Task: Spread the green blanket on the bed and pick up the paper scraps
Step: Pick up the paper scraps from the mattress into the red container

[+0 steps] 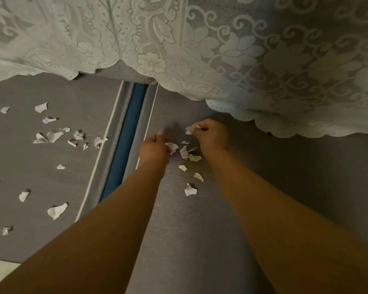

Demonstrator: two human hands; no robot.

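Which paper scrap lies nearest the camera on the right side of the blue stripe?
Start at the blue stripe running down the grey carpet, then look right, between the two forearms. Below the cluster by the hands, the lowest scrap lies alone, white and jagged, nearer the camera than any other there.

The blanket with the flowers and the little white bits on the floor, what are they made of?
The blanket looks like pale lace cloth: a raised flower pattern, tiny holes and a scalloped edge. The bits look like torn paper: thin, matte, ragged and crumpled. The floor seems to be grey short-pile carpet, though that's less sure.
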